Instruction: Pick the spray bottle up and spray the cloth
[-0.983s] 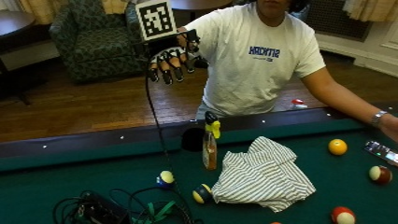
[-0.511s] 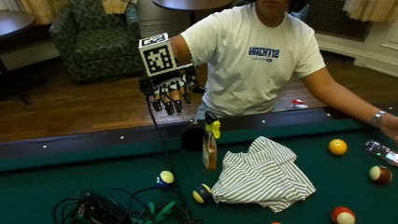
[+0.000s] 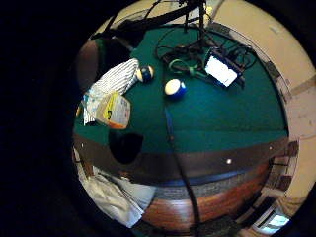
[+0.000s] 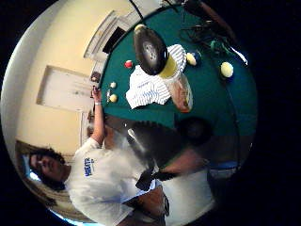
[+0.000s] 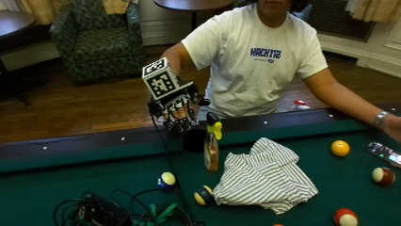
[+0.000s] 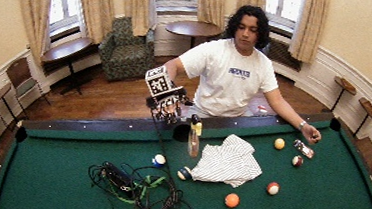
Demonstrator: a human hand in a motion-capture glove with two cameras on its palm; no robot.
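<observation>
Green surface: bottle upright beside cloth, ungrasped. Right hand above rail, fingers hanging relaxed, empty. Grasp and spraying both remain.

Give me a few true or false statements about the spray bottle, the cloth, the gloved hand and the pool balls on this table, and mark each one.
1. The spray bottle stands upright on the green felt. True.
2. The gloved right hand grips the bottle. False: it hangs over the table's rail beside the bottle, holding nothing.
3. The striped cloth lies crumpled beside the bottle. True.
4. The cloth is draped over the bottle. False: it lies on the felt.
5. A yellow ball sits on the felt beyond the cloth from the bottle. True.
</observation>
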